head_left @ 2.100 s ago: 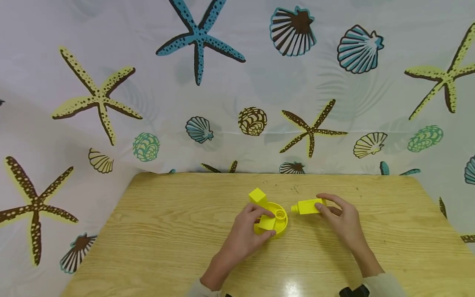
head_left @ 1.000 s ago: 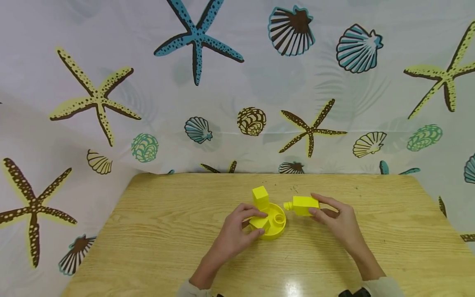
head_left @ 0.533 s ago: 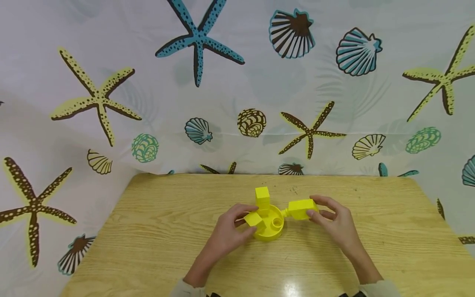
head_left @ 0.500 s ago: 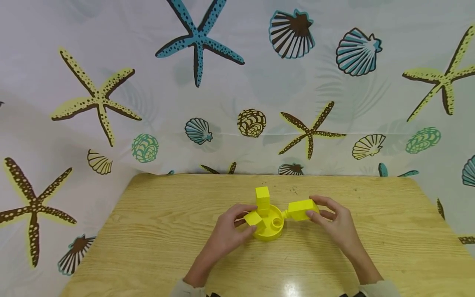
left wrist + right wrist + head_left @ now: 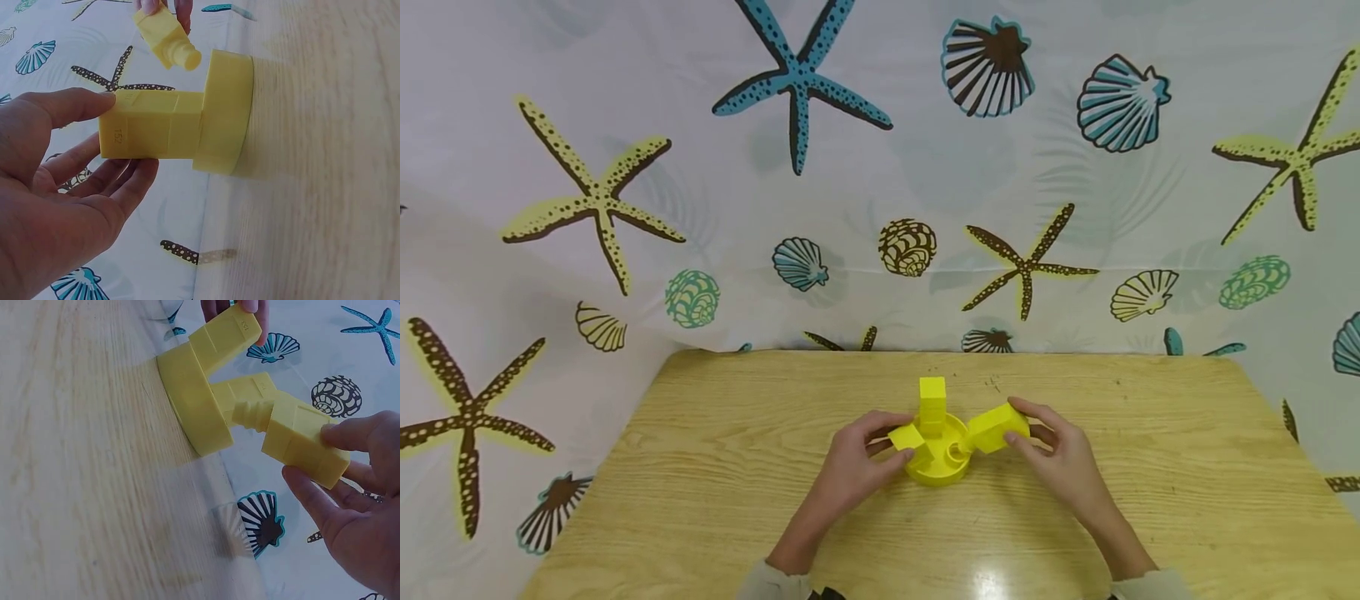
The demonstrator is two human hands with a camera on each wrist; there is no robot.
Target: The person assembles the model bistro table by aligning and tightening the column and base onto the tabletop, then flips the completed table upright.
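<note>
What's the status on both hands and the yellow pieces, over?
Left hand holding yellow block on round base. Right hand gripping tilted block, ridged neck not seated. Third block upright in base; nothing else seen blocking socket.

I could come in from the front, over the table (image 5: 936,537) between the forearms (image 5: 808,525); an upright block (image 5: 932,402) bars the far side of the round base (image 5: 937,479), the left hand (image 5: 853,465) with a second block (image 5: 907,438) its left, the right hand (image 5: 1062,460) with a tilted block (image 5: 991,428) its right; the curtain (image 5: 850,196) hangs beyond
</note>
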